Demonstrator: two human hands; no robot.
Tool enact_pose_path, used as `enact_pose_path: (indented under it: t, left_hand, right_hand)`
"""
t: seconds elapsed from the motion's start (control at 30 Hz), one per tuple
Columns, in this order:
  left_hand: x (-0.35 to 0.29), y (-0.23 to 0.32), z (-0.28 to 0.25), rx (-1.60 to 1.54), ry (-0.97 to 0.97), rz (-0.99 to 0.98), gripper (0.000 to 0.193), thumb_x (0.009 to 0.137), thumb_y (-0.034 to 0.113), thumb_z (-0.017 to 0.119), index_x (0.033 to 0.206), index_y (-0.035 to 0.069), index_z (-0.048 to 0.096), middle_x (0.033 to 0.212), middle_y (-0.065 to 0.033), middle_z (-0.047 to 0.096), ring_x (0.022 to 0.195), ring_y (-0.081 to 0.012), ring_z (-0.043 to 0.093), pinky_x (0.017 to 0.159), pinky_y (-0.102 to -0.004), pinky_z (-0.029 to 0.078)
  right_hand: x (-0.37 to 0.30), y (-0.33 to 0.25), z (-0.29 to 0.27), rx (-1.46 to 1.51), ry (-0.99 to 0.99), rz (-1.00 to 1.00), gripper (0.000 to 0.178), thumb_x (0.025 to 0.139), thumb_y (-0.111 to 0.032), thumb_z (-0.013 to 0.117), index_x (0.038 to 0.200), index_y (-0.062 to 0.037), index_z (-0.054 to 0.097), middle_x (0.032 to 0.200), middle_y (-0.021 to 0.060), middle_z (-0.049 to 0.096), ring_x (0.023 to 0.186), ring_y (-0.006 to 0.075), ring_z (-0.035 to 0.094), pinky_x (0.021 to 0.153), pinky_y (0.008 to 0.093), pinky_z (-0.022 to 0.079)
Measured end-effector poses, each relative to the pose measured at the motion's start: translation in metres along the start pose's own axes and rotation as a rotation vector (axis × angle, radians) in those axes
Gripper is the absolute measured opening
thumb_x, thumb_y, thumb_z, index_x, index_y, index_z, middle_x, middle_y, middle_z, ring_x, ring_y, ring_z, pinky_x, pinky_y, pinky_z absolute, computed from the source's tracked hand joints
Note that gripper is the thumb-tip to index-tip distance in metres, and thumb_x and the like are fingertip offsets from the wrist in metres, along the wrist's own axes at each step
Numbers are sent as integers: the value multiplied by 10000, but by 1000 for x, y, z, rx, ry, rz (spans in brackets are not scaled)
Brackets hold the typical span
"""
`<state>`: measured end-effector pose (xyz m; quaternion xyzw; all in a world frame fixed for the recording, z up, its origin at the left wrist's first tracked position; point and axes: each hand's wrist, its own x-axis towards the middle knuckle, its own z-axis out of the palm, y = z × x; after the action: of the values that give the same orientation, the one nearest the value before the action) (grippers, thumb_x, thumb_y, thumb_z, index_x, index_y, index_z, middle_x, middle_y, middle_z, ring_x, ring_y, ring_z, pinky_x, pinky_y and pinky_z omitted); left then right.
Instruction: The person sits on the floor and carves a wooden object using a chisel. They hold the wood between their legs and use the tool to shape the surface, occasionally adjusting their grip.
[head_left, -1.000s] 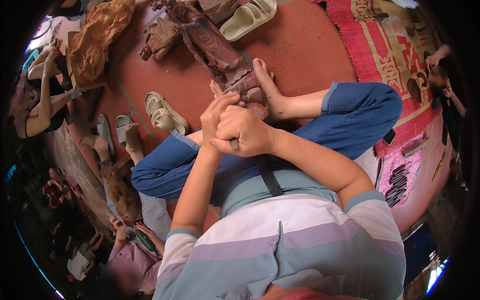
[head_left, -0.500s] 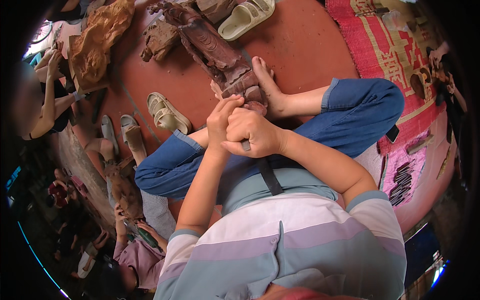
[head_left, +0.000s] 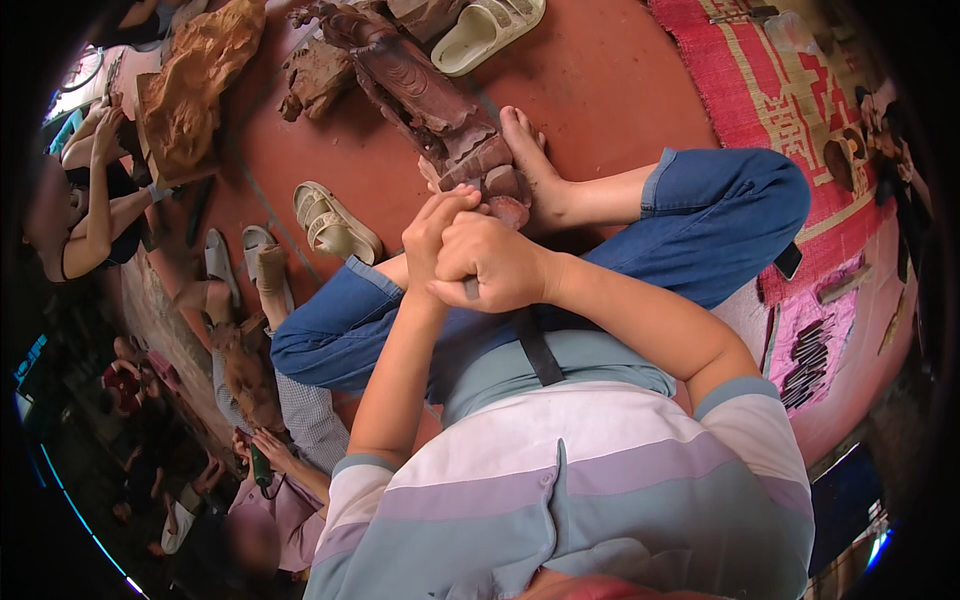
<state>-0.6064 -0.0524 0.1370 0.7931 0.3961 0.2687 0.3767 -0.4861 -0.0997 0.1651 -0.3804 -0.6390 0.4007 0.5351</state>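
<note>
A long dark carving (head_left: 420,95) lies on the red floor (head_left: 600,80), its near end braced against the person's bare foot (head_left: 535,165). The right hand (head_left: 490,262) is clenched round a thin tool (head_left: 470,290) (only its butt shows), while the left hand (head_left: 435,230) wraps over it, fingertips touching the carving's end.

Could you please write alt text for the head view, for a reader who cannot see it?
A seated person's right hand and left hand clasp a thin tool against a dark wooden carving braced by a bare foot on a red floor.
</note>
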Motion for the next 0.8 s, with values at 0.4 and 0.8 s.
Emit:
enact_pose_path:
  t: [0.4, 0.8]
  left_hand:
    - [6, 4, -11, -272, -26, -88, 272, 742, -85, 612, 1008, -40, 655, 1062, -167, 638, 1029, -239, 611, 868, -322, 515]
    - [0, -11, -6, -257, 43, -7, 238, 743, -37, 611, 979, -32, 644, 1033, -158, 645, 915, -242, 651, 769, -303, 549]
  right_hand:
    - [10, 2, 10, -78, 4, -6, 240, 700, -147, 691, 531, -64, 541, 565, 85, 512, 574, 246, 482, 610, 365, 395]
    - [15, 1, 12, -110, -44, 32, 239, 724, -142, 682, 547, -54, 547, 560, 91, 503, 589, 241, 489, 627, 348, 394]
